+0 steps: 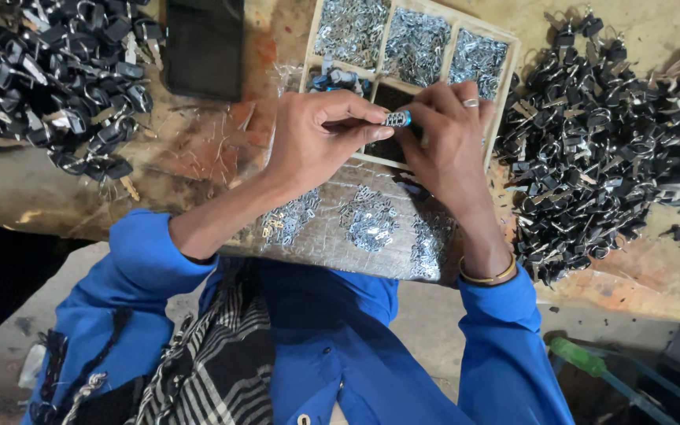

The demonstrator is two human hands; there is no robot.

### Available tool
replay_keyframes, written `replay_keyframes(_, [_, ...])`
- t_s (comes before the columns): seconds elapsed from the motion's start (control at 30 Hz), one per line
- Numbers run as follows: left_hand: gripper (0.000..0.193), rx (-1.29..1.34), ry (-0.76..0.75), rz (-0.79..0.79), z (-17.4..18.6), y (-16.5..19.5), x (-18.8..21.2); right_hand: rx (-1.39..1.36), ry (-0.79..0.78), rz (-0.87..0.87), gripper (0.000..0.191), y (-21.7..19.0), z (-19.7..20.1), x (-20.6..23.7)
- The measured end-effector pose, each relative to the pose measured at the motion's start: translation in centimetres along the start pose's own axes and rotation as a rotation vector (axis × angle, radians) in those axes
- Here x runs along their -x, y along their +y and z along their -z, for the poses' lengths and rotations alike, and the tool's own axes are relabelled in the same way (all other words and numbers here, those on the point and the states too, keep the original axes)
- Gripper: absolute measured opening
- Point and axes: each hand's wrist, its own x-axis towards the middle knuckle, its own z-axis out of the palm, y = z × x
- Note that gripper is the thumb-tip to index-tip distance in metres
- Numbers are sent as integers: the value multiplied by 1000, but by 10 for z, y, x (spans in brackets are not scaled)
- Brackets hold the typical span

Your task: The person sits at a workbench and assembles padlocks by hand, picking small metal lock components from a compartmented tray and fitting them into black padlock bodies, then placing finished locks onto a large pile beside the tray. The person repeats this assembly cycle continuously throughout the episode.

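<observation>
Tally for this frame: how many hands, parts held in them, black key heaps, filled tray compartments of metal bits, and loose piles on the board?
hands: 2
small blue-tipped part: 1
black key heaps: 2
filled tray compartments: 3
loose piles: 3
Total: 11

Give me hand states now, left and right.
Left hand: fingers pinched shut on the small metal piece with a blue end.
Right hand: fingers closed on the same piece from the other side.
</observation>
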Motion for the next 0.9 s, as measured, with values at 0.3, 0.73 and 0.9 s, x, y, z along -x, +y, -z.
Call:
replay_keyframes(0.3, [13, 67, -11, -3, -2, -1, -1, -40, 29, 39, 17, 1, -2, -2])
replay_keyframes(0.73, [13, 10, 1, 29, -1, 3, -1, -693, 124, -166, 8, 8, 4, 4])
replay_keyframes(0.9, [14, 21, -5, 21, 0, 1, 0, -877, 75, -176, 9, 1, 2, 4])
